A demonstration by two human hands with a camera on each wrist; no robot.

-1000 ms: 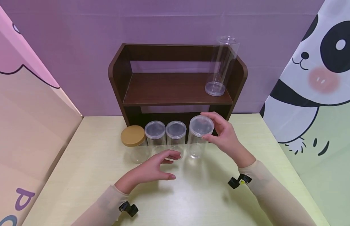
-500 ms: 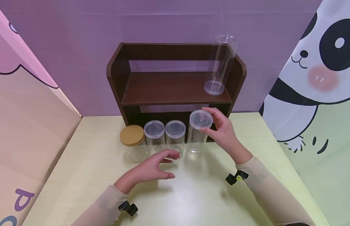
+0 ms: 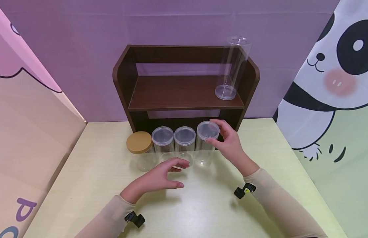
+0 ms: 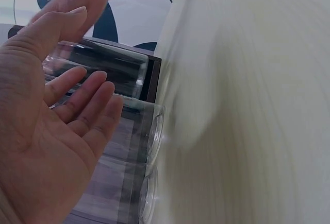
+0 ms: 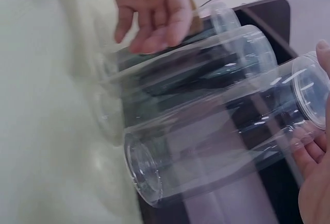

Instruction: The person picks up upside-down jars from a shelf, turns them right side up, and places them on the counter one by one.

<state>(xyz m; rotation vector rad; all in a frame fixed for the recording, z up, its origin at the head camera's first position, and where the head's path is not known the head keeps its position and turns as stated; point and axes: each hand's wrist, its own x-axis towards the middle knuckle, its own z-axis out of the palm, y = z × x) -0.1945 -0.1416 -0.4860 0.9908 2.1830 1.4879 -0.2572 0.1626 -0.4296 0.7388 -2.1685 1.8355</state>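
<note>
My right hand (image 3: 230, 145) grips a clear jar (image 3: 205, 150) near its clear lid, thumb in front and fingers behind. That jar stands upright or nearly so at the right end of a row; whether its base touches the table I cannot tell. Beside it on the left are two more clear-lidded jars (image 3: 185, 136) (image 3: 163, 136), then a clear jar with a tan lid (image 3: 139, 142). My left hand (image 3: 158, 175) hovers in front of the row, fingers loosely bent and holding nothing. The left wrist view shows its palm (image 4: 56, 136) beside the jars.
A dark brown two-tier shelf (image 3: 184, 94) stands behind the row. On its upper board, at the right, is a tall clear cylinder (image 3: 227, 92). The pale wooden table (image 3: 199, 211) spreads in front of my hands. Printed cloths (image 3: 323, 125) hang at both sides.
My right hand first lifted the jar slightly back, then brought it lower and to the left, closer to the neighbouring jar. The left hand has stayed in place.
</note>
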